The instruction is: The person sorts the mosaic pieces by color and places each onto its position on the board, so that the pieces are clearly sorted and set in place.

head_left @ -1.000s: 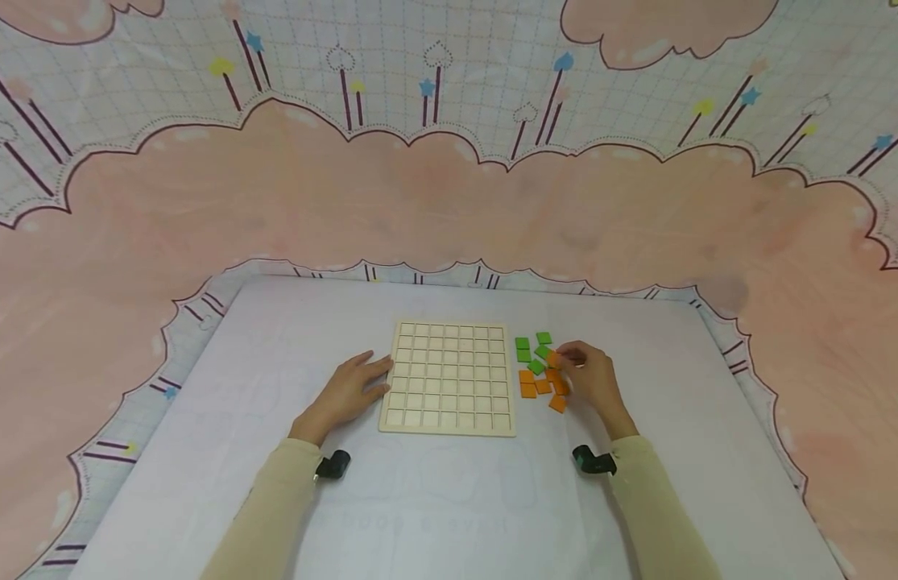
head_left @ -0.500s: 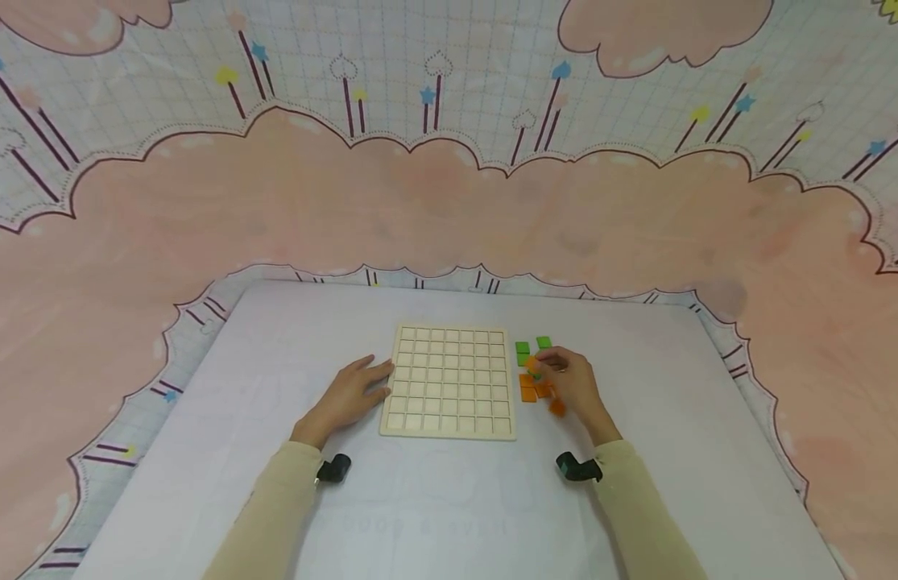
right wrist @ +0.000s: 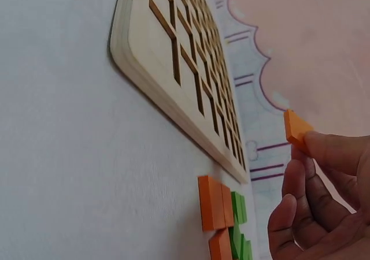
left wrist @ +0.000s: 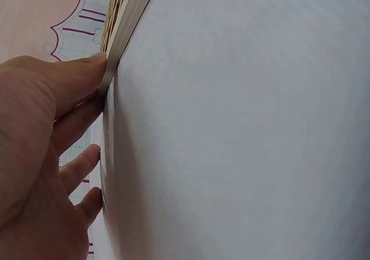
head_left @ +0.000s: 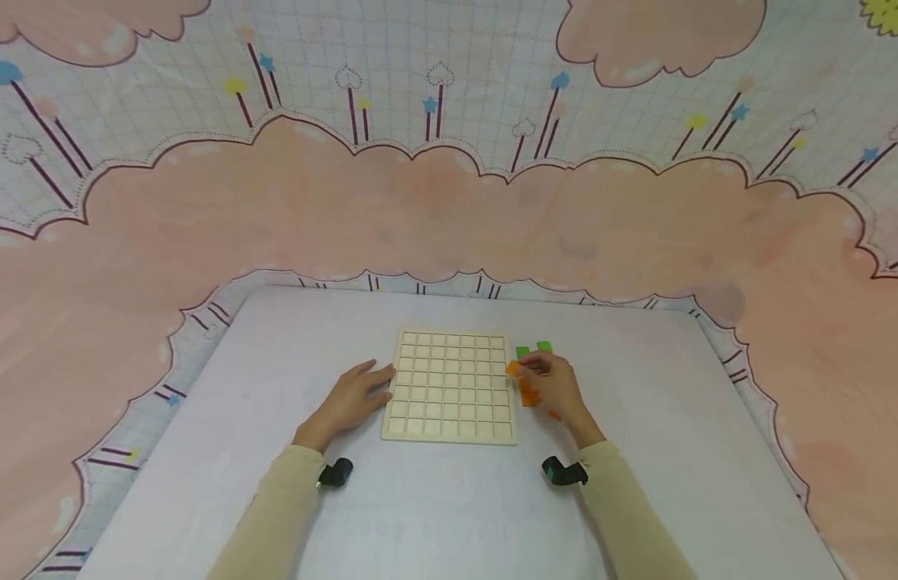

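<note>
A pale wooden grid board (head_left: 449, 442) lies flat on the white table, its square cells bare. At its left edge rests my left hand (head_left: 351, 403), fingers spread and fairly straight; in the left wrist view the thumb (left wrist: 81, 78) touches the board's side. My right hand (head_left: 557, 391) pinches an orange square tile (right wrist: 295, 128) between thumb and finger, held up by the board's right edge. Beneath and beside that hand lie loose orange tiles (right wrist: 213, 203) and green tiles (head_left: 544, 346), partly hidden by it in the head view.
The white table (head_left: 434, 515) spreads around the board. Behind it hangs a patterned cloth (head_left: 449, 209) with clouds and candle-like shapes. Each wrist wears a black camera, one on the left (head_left: 336, 473) and one on the right (head_left: 563, 471).
My right hand has moved left from over the tile pile to the board's right edge, carrying the orange tile. The left hand stays at the board's left edge. The head view has tilted slightly.
</note>
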`<state>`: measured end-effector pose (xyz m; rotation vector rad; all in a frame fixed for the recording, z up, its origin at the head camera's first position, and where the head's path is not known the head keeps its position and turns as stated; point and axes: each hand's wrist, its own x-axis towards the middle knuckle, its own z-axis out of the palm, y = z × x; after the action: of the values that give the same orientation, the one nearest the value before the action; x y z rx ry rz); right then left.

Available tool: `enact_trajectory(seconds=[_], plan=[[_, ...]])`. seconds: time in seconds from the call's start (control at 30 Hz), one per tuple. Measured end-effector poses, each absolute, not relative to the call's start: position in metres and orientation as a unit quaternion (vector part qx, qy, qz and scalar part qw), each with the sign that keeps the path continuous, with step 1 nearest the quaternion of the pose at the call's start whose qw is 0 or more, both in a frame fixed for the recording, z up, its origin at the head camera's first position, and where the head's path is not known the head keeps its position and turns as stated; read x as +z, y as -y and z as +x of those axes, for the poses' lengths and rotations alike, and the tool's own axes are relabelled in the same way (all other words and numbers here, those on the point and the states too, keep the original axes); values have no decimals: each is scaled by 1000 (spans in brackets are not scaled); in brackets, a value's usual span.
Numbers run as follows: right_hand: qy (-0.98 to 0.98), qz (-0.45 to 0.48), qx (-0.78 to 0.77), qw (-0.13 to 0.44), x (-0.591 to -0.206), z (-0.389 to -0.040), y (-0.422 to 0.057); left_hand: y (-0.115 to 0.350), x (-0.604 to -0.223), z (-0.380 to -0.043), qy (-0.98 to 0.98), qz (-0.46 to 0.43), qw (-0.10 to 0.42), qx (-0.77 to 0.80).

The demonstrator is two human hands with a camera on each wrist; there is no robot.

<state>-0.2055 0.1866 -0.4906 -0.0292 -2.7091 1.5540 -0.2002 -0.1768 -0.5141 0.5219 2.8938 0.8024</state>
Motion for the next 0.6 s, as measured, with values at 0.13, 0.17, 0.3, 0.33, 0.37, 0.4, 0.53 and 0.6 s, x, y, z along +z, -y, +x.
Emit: enact_trajectory(seconds=[0.13, 0.17, 0.3, 0.33, 0.37, 0.4, 0.53, 0.6], plan=[[864, -3, 504, 3, -492, -207, -179, 177, -515, -200, -949, 164, 52, 264], [866, -1, 501, 2, -493, -207, -177, 177, -515, -200, -949, 160, 54, 264], [867, -1, 499, 4, -493, -208, -169, 176, -516, -199, -951, 154, 58, 263], [868, -1, 497, 5, -493, -208, -167, 176, -515, -198, -951, 154, 58, 263], [868, -3, 496, 5, -492, -207, -164, 175, -515, -198, -950, 153, 60, 265], [869, -4, 495, 6, -492, -207, -162, 175, -514, -198, -950, 155, 60, 266], [875, 6, 484, 8, -489, -207, -152, 175, -512, -198, -949, 160, 60, 265], [873, 18, 487, 6, -488, -208, -147, 175, -511, -198, -950, 162, 57, 262]])
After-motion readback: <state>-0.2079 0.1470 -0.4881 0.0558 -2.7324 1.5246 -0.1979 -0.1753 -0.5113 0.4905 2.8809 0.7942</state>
